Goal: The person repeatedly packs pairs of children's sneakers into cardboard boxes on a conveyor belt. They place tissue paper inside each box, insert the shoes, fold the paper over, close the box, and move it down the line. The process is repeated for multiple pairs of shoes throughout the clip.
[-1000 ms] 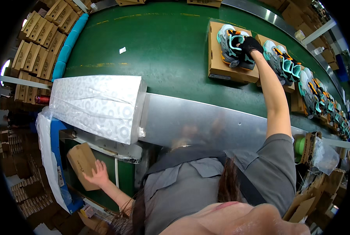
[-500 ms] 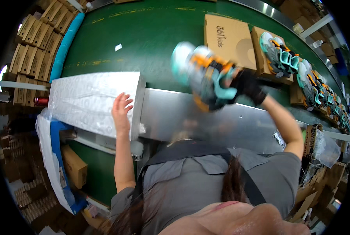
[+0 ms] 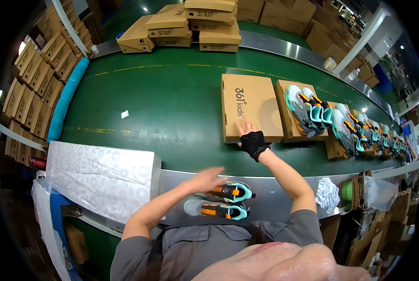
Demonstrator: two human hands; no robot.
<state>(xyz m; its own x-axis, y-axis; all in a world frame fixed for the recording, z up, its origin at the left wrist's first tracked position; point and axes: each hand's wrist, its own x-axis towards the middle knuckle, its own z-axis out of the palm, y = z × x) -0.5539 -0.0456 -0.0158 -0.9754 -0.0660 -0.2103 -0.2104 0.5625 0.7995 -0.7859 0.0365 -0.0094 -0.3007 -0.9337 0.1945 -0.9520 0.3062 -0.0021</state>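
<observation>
Resting on closed brown cardboard shoebox lid, right hand in black fingerless glove, fingers spread flat, grasping nothing. Left hand open, touching pair of grey-teal-orange sneakers on metal ledge, near side of box. Green conveyor belt under box.

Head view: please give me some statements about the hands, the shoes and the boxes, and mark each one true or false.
1. The right hand touches the closed cardboard box on the green belt. True.
2. The left hand holds a shoe in the air. False: it is open over the pair of shoes, which lies on the metal ledge.
3. The right hand wears a black fingerless glove. True.
4. The box beside the closed one is empty. False: the neighbouring box carries shoes on top.
</observation>
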